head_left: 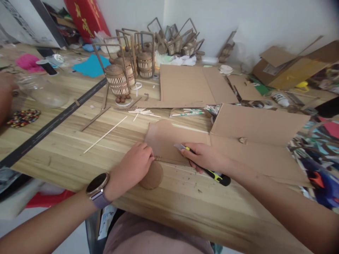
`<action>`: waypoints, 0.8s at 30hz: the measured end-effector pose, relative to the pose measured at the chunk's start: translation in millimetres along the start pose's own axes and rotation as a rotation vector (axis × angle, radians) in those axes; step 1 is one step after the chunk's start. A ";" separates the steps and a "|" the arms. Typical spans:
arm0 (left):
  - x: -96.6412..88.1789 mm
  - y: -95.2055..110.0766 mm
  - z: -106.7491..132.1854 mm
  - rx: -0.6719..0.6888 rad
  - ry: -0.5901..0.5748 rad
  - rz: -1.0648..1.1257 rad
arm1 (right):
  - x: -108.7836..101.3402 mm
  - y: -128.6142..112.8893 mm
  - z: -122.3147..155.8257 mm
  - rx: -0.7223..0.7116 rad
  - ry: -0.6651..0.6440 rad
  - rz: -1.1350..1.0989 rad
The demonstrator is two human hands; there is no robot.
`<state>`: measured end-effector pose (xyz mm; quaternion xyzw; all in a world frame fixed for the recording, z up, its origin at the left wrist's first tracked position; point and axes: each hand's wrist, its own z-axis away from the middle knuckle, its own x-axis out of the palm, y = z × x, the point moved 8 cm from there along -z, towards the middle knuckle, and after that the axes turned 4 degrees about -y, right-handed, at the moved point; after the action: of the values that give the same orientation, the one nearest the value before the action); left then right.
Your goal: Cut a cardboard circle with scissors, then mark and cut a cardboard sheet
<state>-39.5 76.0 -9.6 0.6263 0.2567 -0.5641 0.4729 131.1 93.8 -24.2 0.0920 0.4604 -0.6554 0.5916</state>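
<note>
My right hand (202, 155) is wrapped round a black and yellow-green utility knife (218, 177), its blade out over a brown cardboard sheet (172, 141). The sheet's top edge has a rounded bump and its left edge is curved. My left hand (139, 158), with a watch on the wrist, is closed with its fingertips at the sheet's lower left corner. A round cardboard disc (152, 176) lies on the table, partly under that hand. Creased larger flaps of cardboard (259, 125) extend to the right.
Small lantern-like baskets with tall handles (118, 79) stand at the back. Pale sticks (106, 134) lie left of the cardboard. A dark strip (53, 121) crosses the table. Another person's hand (6, 95) is at the far left, near beads (23, 118). Scraps crowd the right side.
</note>
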 end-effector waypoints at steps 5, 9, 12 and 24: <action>3.4 -3.2 3.7 0.006 0.022 0.005 | -3.8 -34.7 -9.3 -0.043 0.121 0.311; 3.8 -4.0 8.8 -0.009 0.083 0.035 | 3.1 -56.3 -19.5 -0.138 0.105 0.496; 4.3 -3.7 10.4 -0.018 0.121 0.050 | 7.1 -59.9 -19.9 -0.176 0.086 0.599; 8.9 -1.3 13.9 -0.050 0.211 -0.024 | 18.1 -65.7 -17.2 -0.181 0.140 0.768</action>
<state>-45.0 62.4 -17.2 0.6670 0.3267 -0.4940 0.4520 62.2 85.4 -13.3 0.2493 0.4878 -0.3353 0.7664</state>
